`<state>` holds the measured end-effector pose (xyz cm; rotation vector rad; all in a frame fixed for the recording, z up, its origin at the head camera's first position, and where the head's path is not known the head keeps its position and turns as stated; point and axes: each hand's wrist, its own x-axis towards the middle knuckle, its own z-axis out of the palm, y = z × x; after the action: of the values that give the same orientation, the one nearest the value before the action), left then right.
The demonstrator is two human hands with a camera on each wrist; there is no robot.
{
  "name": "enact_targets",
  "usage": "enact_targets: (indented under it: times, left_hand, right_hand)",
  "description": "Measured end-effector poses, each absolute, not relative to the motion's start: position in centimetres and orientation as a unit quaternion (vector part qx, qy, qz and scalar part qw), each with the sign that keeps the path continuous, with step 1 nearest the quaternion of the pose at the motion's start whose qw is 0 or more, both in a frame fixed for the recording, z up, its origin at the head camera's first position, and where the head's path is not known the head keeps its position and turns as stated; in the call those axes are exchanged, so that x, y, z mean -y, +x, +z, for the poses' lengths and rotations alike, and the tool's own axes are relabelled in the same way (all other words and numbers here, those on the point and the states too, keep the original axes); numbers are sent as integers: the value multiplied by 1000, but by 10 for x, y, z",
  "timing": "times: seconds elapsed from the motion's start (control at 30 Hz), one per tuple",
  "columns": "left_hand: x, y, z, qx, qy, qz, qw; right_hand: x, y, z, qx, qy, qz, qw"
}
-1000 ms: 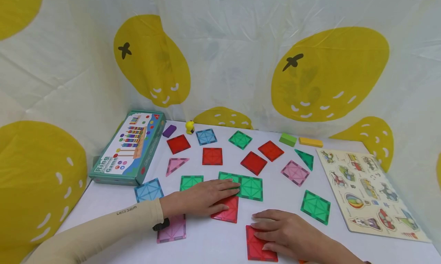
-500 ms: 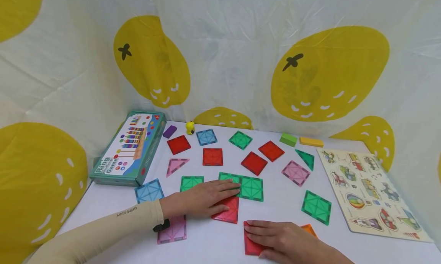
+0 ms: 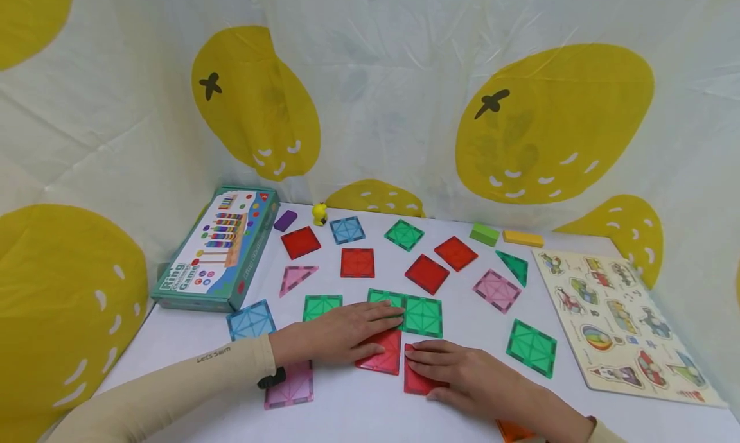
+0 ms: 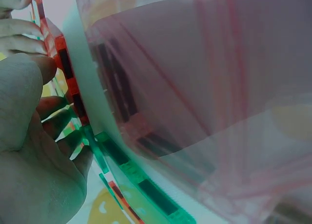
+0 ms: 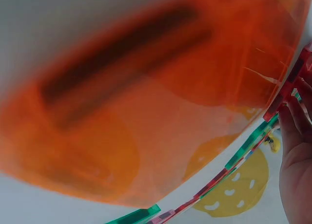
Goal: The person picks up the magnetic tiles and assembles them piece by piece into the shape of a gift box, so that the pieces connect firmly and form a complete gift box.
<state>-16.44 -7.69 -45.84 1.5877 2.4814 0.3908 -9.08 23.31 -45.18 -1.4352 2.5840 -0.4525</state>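
Magnetic tiles lie on the white table. My left hand rests with extended fingers across a green square tile and a red square tile, pressing them side by side. A second green tile adjoins the first on its right. My right hand lays its fingers over another red tile, a narrow gap from the left hand's red one. Under the right wrist sits an orange tile, large in the right wrist view. A pink tile lies beneath the left wrist.
Several more red, green, blue and pink tiles spread behind, including a red one. A game box stands at left, a wooden puzzle board at right. Small blocks and a yellow figurine line the back.
My right hand has slid its red tile forward and slightly left, close to the red tile under my left hand. The left hand has stayed in place.
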Motion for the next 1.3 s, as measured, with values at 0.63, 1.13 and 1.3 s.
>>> enact_targets:
  times: [0.63, 1.13, 1.3]
  left_hand:
    - [75, -164, -456, -831, 535, 128, 84]
    - [78, -159, -458, -840, 522, 113, 93]
    - [79, -159, -457, -839, 523, 116, 95]
  right_hand:
    - [-229, -110, -452, -865, -472, -160, 63]
    - [-226, -109, -452, -869, -462, -155, 84]
    - [-227, -109, -452, -869, -461, -159, 82]
